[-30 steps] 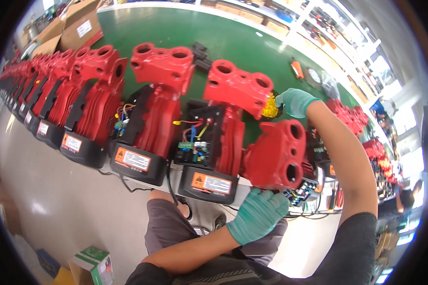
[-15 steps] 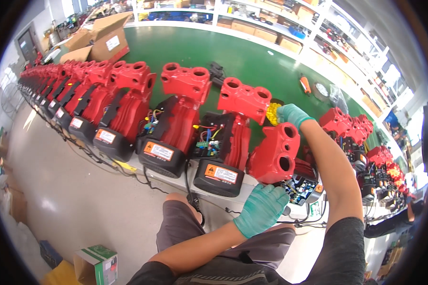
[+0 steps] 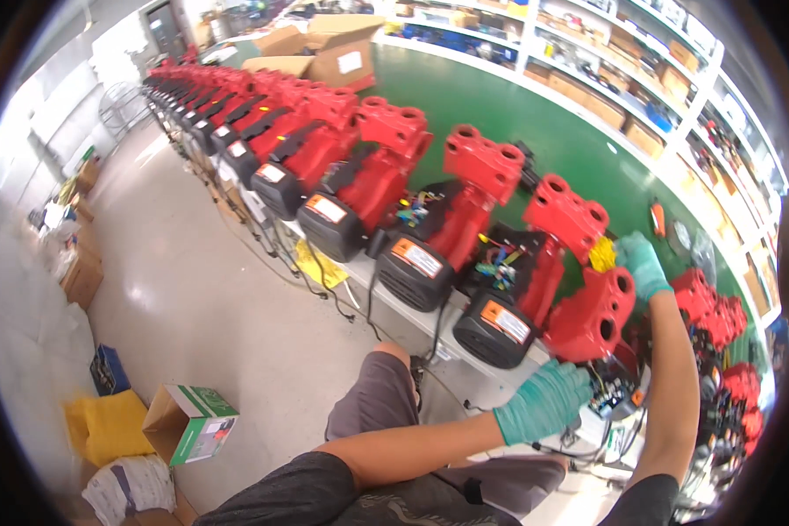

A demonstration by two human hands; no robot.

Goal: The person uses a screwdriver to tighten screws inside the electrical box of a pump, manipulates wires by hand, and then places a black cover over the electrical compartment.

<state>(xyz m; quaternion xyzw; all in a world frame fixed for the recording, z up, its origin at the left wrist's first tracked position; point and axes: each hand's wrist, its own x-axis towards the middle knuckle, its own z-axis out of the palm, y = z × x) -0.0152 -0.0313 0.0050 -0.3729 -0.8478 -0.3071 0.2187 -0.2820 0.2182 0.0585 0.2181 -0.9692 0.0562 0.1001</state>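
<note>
My left hand (image 3: pixel 545 401), in a teal glove, is at the near end of a red-cased machine (image 3: pixel 589 316), beside its exposed circuit board (image 3: pixel 615 392) and wires. Its fingers are bent and pressed together; whatever the tips grip is hidden. Beyond that machine my right hand (image 3: pixel 644 265), gloved alike, reaches to a cluster of small yellow pieces (image 3: pixel 602 254). Its fingers are curled at the cluster's edge, and I cannot see what lies between them. Just left stands another red machine (image 3: pixel 567 217) with a black end cover (image 3: pixel 494 330) and coloured wires showing.
A long row of similar red machines (image 3: pixel 324 110) runs along the green tabletop (image 3: pixel 447 88) to the far left. Black cables (image 3: pixel 373 307) hang off the near edge. An orange-handled tool (image 3: pixel 657 217) lies far right. An opened carton (image 3: pixel 342 57) and shelves stand behind.
The view has swung left, so the machines and both hands appear farther right. My left hand remains by the circuit board and my right hand by the yellow pieces.
</note>
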